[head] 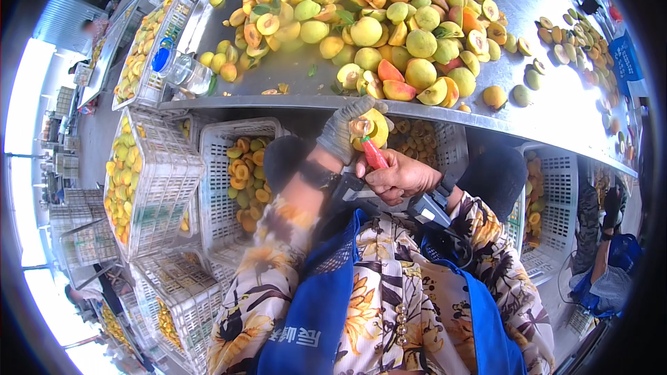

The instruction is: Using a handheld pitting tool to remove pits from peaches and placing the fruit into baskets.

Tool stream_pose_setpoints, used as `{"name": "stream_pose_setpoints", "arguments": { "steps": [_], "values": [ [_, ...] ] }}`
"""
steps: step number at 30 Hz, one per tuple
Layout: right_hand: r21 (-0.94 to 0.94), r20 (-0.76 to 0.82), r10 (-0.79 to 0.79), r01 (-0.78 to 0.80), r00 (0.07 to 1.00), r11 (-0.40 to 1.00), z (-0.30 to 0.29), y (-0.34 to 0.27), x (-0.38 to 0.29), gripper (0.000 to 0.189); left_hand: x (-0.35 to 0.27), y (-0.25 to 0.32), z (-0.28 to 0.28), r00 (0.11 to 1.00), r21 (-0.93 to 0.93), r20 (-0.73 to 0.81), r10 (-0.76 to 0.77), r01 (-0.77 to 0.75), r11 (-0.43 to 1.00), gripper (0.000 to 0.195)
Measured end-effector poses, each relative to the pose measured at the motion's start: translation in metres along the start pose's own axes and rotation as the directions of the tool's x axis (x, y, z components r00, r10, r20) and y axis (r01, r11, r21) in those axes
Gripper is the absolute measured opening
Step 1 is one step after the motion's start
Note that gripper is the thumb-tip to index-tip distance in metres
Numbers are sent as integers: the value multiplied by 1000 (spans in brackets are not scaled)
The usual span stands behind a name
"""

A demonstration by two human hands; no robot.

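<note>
My left hand (pixel 341 127), in a grey work glove, grips a cut yellow peach (pixel 378 127) just in front of the table's edge. Its flesh and a brownish pit area face me. My bare right hand (pixel 398 174) is closed around the red handle (pixel 374 153) of a small tool with a green collar. The tool's working end meets the peach and is too small to make out. Past the steel table's rim (pixel 312 101) lies a big heap of whole and halved yellow peaches (pixel 365 31), some with leaves.
Below the table, white plastic crates (pixel 213 166) hold peach halves, one between my knees (pixel 453 146). Filled crates (pixel 156 187) are stacked at left. A clear jug with a blue lid (pixel 190 73) stands at the table's left corner. A person (pixel 607 250) sits at right.
</note>
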State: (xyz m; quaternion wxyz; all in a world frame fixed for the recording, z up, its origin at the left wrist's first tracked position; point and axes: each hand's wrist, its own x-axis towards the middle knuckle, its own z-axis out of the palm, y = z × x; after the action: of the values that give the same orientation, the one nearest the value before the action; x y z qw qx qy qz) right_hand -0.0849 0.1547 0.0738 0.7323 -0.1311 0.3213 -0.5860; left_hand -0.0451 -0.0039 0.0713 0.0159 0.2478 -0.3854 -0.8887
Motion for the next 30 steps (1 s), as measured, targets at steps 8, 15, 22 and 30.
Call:
{"name": "stream_pose_setpoints", "arguments": {
  "steps": [8,15,22,30],
  "values": [
    [-600,-213,-164,4,963,800,-21,-4,-34,12,-68,55,-93,668,950,7,744,-236,203,28],
    [-865,-246,-401,-387,883,-321,-86,57,-15,19,-39,70,-85,640,976,164,751,8,-219,34],
    [-935,-127,-493,-270,861,-231,-62,48,-12,36,125,38,-10,908,962,-251,336,273,-18,29],
    [-963,-260,-803,-204,536,175,-39,20,-7,48,93,27,-46,746,922,-131,653,-151,357,30]
  ]
}}
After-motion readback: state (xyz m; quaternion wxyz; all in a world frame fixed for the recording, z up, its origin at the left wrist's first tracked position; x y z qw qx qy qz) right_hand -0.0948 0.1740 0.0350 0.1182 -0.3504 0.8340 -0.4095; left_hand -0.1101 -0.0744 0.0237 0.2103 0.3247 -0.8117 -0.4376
